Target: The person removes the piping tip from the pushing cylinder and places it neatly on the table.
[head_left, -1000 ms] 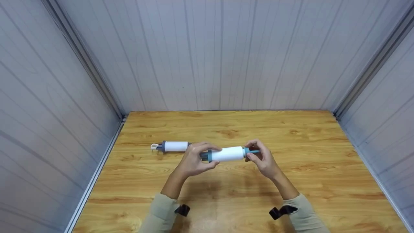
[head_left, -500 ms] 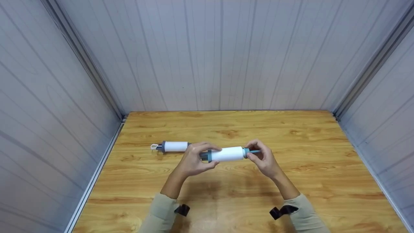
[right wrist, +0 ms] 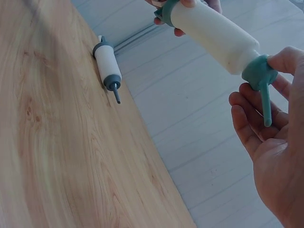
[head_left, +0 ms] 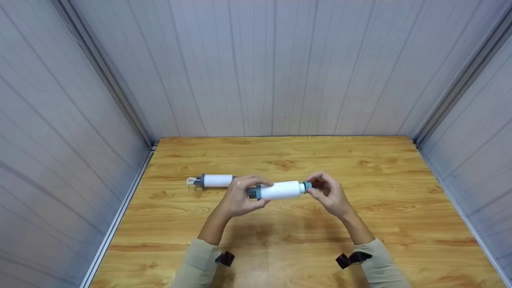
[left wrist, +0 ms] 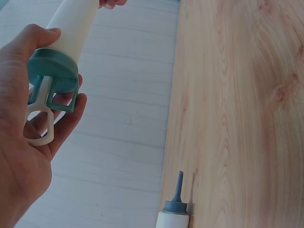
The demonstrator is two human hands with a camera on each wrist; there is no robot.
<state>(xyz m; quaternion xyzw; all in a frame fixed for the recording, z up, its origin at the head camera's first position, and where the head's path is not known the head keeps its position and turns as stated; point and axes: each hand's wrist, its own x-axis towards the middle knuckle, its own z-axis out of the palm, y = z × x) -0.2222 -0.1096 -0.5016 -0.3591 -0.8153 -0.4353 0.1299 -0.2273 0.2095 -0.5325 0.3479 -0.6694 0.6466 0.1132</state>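
Above the table, a syringe-like dispenser [head_left: 281, 190] with a white barrel lies almost level between my hands. My left hand [head_left: 244, 197] grips its teal collar [left wrist: 53, 64], thumb on the barrel; a white ring handle [left wrist: 43, 137] sticks out behind the collar. My right hand [head_left: 330, 196] pinches the teal nozzle cap [right wrist: 259, 71] at the other end between thumb and fingers. A narrow white neck shows between barrel and cap. In the right wrist view the cap looks tilted against the neck, its thin spout pointing down past the fingers.
A similar dispenser [head_left: 218, 181] with dark grey-blue ends and a white ring lies on the wooden table [head_left: 360, 168], behind and left of my left hand. Pale panel walls [head_left: 256, 72] enclose the table at the back and sides.
The nozzle cap has shifted right, away from the barrel, baring more of the white neck. My right hand moved slightly right with it; my left hand is nearly still.
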